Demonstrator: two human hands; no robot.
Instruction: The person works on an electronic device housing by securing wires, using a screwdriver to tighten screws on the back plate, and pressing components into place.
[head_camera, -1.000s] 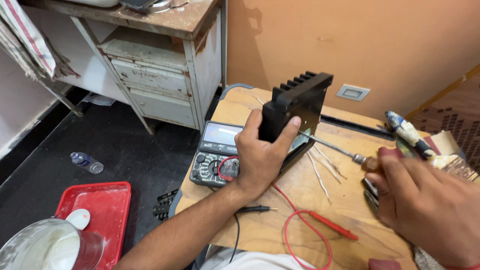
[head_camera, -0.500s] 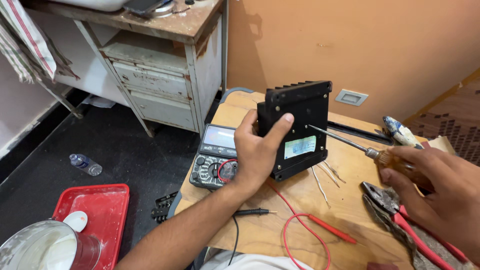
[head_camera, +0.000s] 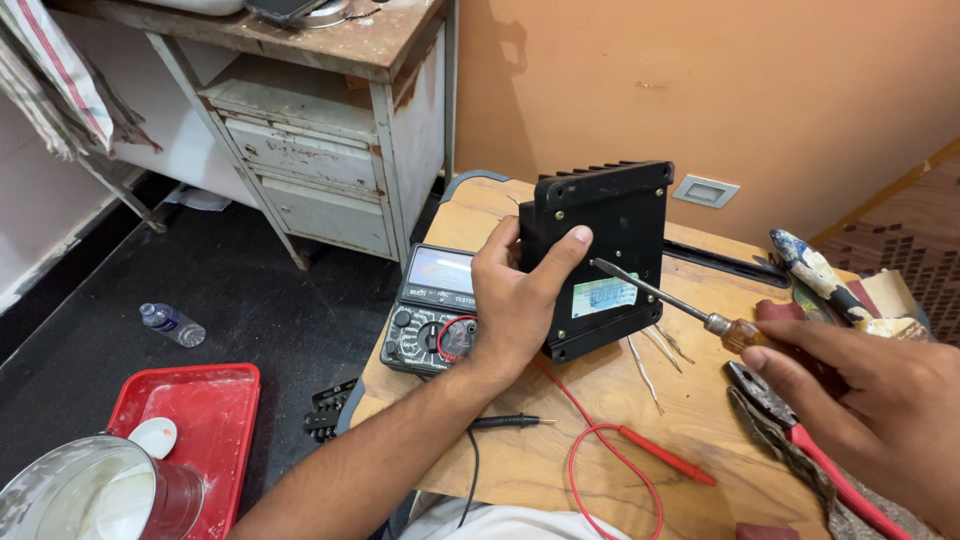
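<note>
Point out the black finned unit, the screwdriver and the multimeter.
black finned unit (head_camera: 620, 225), head view, flat back plate.
screwdriver (head_camera: 650, 292), head view, metal shaft.
multimeter (head_camera: 425, 320), head view, dial face.

An orange wall (head_camera: 700, 90) backs a worn white metal cabinet (head_camera: 330, 150) standing on dark floor (head_camera: 230, 300).

Place: small home repair workshop | Evidence: worn wooden worktable (head_camera: 560, 480), lower centre; analogue multimeter (head_camera: 432, 310) with red test lead (head_camera: 640, 450); pliers (head_camera: 800, 430), lower right; chipped metal cabinet (head_camera: 320, 160), upper left; paint-spattered bucket (head_camera: 90, 495) on red tray (head_camera: 200, 420), lower left.
</note>
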